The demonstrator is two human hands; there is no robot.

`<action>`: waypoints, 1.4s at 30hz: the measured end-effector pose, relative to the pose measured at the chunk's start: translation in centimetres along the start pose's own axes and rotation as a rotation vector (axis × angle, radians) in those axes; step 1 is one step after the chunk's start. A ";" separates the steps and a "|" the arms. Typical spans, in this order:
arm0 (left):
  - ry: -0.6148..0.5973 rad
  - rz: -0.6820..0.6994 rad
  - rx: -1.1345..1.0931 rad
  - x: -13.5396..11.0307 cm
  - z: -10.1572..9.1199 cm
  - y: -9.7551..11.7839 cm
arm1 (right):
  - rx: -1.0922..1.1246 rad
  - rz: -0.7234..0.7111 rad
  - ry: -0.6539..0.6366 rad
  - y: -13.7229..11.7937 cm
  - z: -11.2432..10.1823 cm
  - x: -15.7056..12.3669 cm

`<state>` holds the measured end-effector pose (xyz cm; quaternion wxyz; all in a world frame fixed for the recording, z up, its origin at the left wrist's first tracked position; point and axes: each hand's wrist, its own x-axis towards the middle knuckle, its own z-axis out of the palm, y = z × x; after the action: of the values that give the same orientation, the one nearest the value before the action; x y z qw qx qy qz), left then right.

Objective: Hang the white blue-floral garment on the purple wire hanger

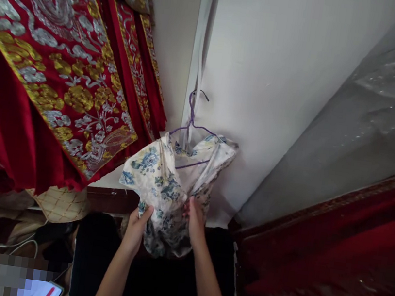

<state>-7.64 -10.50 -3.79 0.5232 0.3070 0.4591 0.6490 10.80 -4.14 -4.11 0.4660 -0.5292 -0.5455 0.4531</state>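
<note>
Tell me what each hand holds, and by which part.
Both grip the floral garment hanging on the purple hanger: the left hand its lower left edge, the right hand its lower front fabric.

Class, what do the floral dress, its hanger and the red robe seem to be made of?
Dress: thin matte cloth, probably cotton; it bunches softly.
Hanger: thin purple wire, likely plastic-coated metal.
Robe: red cloth with shiny gold and silver embroidery.

Both hands [138, 230] [194, 226] gripping floral garment [162, 187] on purple hanger [190, 122], red embroidered fabric [57, 74] at L
</note>
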 end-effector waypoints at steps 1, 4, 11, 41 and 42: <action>-0.004 -0.015 0.006 -0.2 -0.1 0.2 | 0.006 0.051 -0.062 0.2 0.8 0.5; 0.029 -0.007 0.040 -0.7 -0.7 0.9 | 0.025 0.132 -0.121 -0.1 1.9 1.6; 0.568 0.726 0.564 -1.5 -1.4 -2.2 | 0.076 0.186 -0.160 0.2 1.8 -2.7; -0.140 0.440 0.591 -3.6 3.4 -4.9 | 0.292 0.149 -0.307 -5.8 -0.7 -3.9; -0.161 0.430 0.597 -3.5 3.8 -5.1 | 0.303 0.097 -0.250 -7.5 -1.2 -2.9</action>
<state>-1.33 -12.70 -6.69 0.2967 0.5855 0.5105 0.5554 10.85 -7.21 3.38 0.4466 -0.4184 -0.4984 0.6141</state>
